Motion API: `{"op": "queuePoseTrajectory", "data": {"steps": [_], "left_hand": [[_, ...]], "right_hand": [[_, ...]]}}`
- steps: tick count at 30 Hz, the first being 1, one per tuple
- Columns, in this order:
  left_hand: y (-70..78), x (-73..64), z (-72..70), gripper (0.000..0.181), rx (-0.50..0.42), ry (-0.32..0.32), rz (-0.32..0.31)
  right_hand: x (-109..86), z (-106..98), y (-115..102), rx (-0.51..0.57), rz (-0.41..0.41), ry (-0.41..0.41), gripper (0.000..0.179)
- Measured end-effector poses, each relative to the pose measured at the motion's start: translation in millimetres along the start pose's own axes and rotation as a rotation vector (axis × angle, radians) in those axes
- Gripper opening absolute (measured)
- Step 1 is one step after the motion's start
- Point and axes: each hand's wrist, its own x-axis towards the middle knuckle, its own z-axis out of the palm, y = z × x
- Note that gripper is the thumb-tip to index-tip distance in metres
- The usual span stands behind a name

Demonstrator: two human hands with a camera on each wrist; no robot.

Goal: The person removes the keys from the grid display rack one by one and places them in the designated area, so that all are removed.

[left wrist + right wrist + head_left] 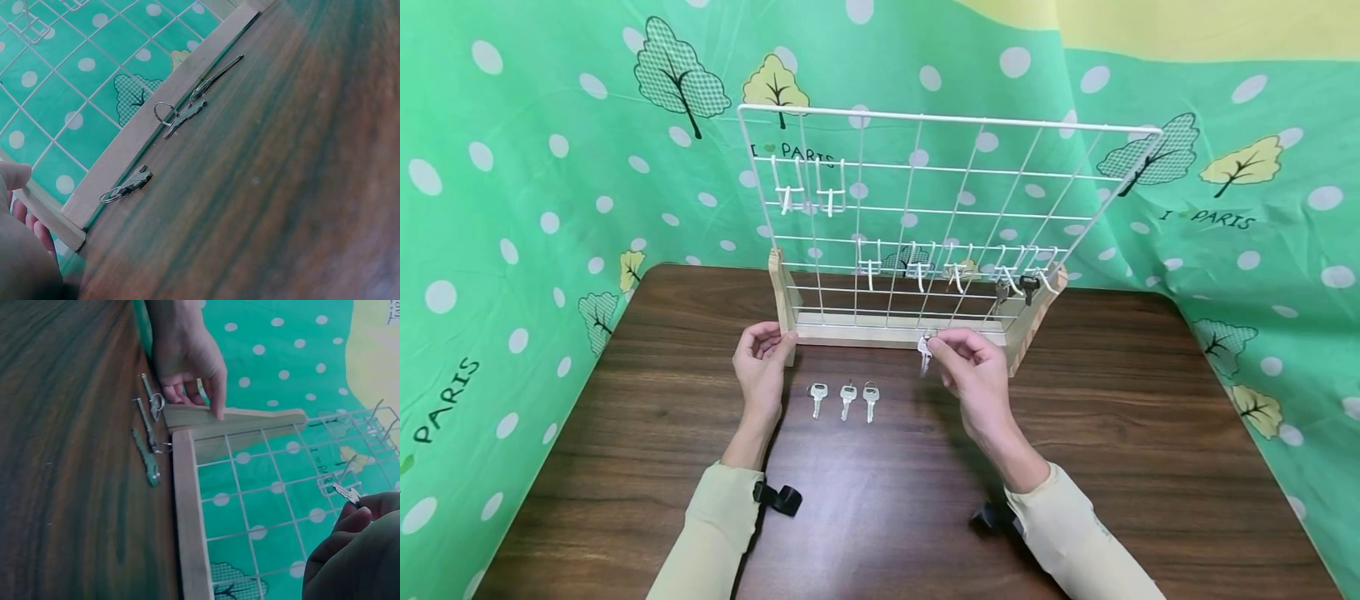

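Observation:
My right hand (981,375) pinches a silver key (924,353) by its head, blade down, in front of the rack's lower bar. In the right wrist view the same key (347,494) sticks out from the fingertips before the white wire grid (269,487). At the rack's left end my left hand (760,367) holds the wooden side support (781,292) between thumb and fingers. Between my hands, three silver keys with rings lie in a row on the table: a left key (818,400), a middle key (847,401) and a right key (871,402).
White hooks (917,271) line the grid's lower part, and a dark-headed key (1028,287) hangs at the right end beside another key (1002,293). Two more hooks (808,190) sit at upper left. The brown wooden table (1150,433) meets a green dotted cloth (587,150).

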Motion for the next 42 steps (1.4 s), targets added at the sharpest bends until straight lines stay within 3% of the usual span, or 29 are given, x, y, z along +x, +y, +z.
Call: {"op": "queuePoseTrajectory", "data": {"steps": [8,18,30,42], "left_hand": [[-0.3,0.4,0.6,0.026,-0.002,0.000,-0.001],[0.5,0.4,0.1,0.025,0.001,-0.003,-0.001],[-0.8,1.0,-0.2,0.025,-0.003,-0.008,0.008],[0.5,-0.4,-0.3,0.025,-0.009,-0.006,0.005]], "right_hand": [[-1.8,-6.3,13.6,-0.033,0.047,-0.001,0.028],[-1.8,-10.7,24.5,-0.063,0.126,-0.064,0.003],[1.8,-14.5,44.6,-0.097,0.213,-0.166,0.017],[5.6,-18.5,56.5,-0.234,0.233,-0.192,0.008]]}}
